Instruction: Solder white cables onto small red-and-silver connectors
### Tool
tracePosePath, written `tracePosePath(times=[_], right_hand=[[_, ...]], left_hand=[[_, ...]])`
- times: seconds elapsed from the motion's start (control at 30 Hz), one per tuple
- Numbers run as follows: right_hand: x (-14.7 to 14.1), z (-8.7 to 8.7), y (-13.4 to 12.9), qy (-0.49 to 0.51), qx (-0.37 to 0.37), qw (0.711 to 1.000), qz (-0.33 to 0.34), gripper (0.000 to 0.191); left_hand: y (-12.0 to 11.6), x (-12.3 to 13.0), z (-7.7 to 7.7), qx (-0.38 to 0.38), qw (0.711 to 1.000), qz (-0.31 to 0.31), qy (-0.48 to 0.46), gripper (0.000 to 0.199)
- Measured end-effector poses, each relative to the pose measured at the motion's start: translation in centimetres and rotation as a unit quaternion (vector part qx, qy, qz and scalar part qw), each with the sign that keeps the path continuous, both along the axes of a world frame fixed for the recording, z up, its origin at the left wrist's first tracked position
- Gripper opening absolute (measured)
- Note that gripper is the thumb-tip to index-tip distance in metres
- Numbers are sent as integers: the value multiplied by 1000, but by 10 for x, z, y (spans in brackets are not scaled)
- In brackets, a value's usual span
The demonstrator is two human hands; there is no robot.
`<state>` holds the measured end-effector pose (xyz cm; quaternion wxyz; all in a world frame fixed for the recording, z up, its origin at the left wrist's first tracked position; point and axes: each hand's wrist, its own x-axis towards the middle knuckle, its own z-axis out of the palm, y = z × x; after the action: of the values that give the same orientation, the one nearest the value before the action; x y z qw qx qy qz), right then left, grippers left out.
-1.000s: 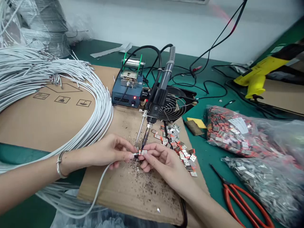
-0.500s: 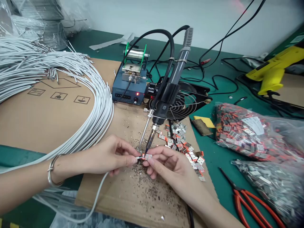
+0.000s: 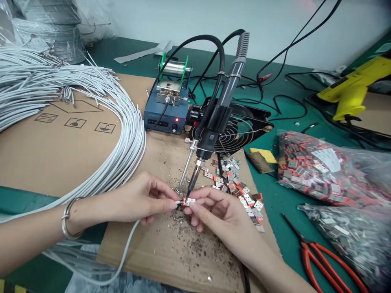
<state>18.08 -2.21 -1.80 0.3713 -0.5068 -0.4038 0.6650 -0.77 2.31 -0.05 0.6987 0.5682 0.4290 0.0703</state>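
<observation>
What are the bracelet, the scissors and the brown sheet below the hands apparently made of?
The bracelet looks like polished metal, silvery and glinting. The scissors seem to have thin dark metal blades and smooth handles, probably plastic-coated, by their even orange-red colour. The brown sheet is matt, likely cardboard, with faint creases.

scissors [image 3: 302, 241]: bottom cut off | connector [image 3: 191, 200]: part-hidden, details too small

1 rounded silver bangle [image 3: 64, 222] around left wrist [image 3: 76, 215]
</observation>
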Motion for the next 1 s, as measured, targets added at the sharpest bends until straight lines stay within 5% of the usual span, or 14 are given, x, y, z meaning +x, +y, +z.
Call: tracePosePath(times=[1.0], right_hand=[[2, 3, 3, 1, 2, 1000, -1, 20]], left_hand=[[2, 2, 5, -1, 1000, 6, 26, 24]])
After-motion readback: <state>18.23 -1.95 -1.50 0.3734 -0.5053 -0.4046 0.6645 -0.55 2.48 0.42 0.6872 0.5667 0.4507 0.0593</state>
